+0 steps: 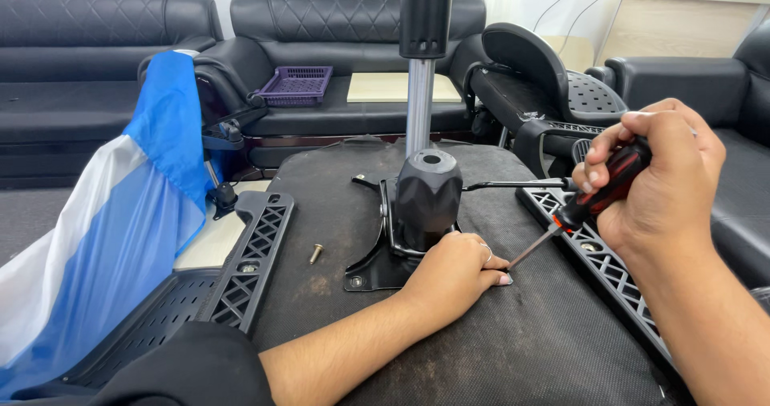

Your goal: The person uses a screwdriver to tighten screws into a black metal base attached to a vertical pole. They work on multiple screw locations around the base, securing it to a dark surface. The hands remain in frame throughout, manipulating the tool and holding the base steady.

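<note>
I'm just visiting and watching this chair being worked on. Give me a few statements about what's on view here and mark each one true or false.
1. The right hand holds a screwdriver with a red and black handle. True.
2. The left hand grips a hammer. False: it rests flat on the upturned seat base, fingertips beside the screwdriver's tip.
3. A loose screw lies on the seat base, left of the black metal mechanism. True.
4. The purple basket sits on the floor. False: it sits on the black sofa behind.
5. A blue and white cloth hangs at the left. True.
</note>
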